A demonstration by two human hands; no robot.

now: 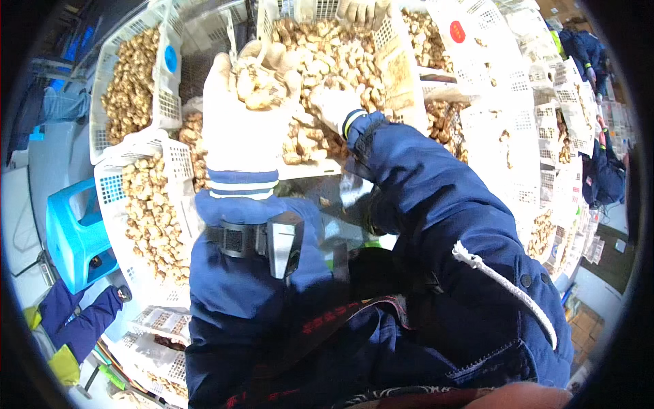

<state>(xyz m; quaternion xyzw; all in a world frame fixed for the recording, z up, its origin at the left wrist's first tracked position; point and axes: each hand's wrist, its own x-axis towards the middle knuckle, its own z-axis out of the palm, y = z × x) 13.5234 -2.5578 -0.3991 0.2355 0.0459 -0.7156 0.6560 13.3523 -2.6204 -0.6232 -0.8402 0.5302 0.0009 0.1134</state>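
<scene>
My left hand [248, 126] wears a white glove and is turned palm up, its fingers curled round several tan-brown mushrooms [260, 90]. It hangs over the left side of a white plastic crate [396, 65] filled with a heap of similar lumpy mushrooms [340, 51]. Just to the right, my right hand [336, 108], also gloved in white, reaches down into that heap. Glare washes out its fingers, and their grip does not show. Dark blue sleeves cover both forearms; a strapped device [262, 240] sits on the left one.
More crates of mushrooms stand at left [162, 92] and right [412, 78]. Another person's gloved hand [364, 10] rests at the crate's far edge. A blue stool [65, 235] stands at far left. People in dark blue [586, 51] are at far right.
</scene>
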